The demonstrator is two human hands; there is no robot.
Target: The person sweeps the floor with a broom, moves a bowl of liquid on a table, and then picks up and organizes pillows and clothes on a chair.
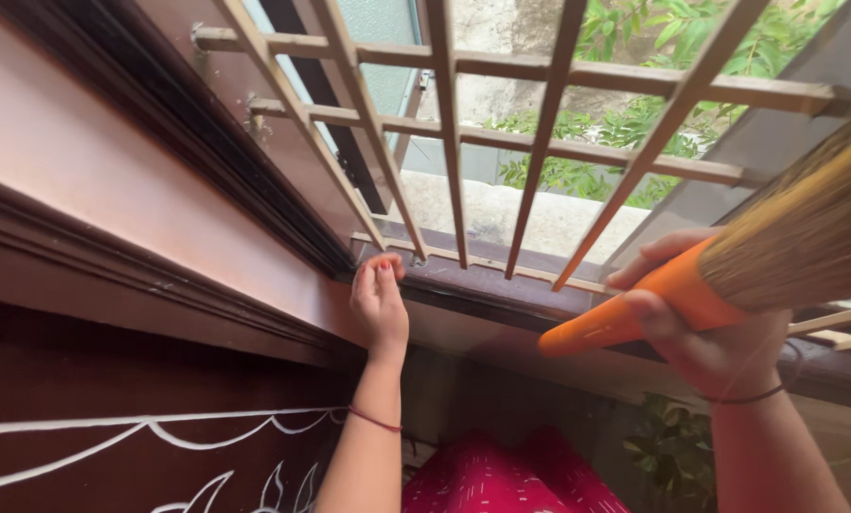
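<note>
At the window sill, right side: the right hand (706, 328) grips a straw-bristled broom with an orange plastic handle (729, 275), fingers wrapped tight around the orange neck just below the bristles. Handle end points down-left toward the middle; tan bristles fan up to the right edge of view. Left hand (379, 299), well apart from the broom, rests on the dark brown window sill (482, 280), fingers bent, tips pressed at the sill's corner near the base of the cream-painted metal window grille (449, 142); whether it pinches anything, cannot tell. Thin red thread on the left wrist, dark band on the right. Beyond the grille: grey concrete ledge, green leafy plants (653, 123). Below: red patterned cloth (501, 480).
</note>
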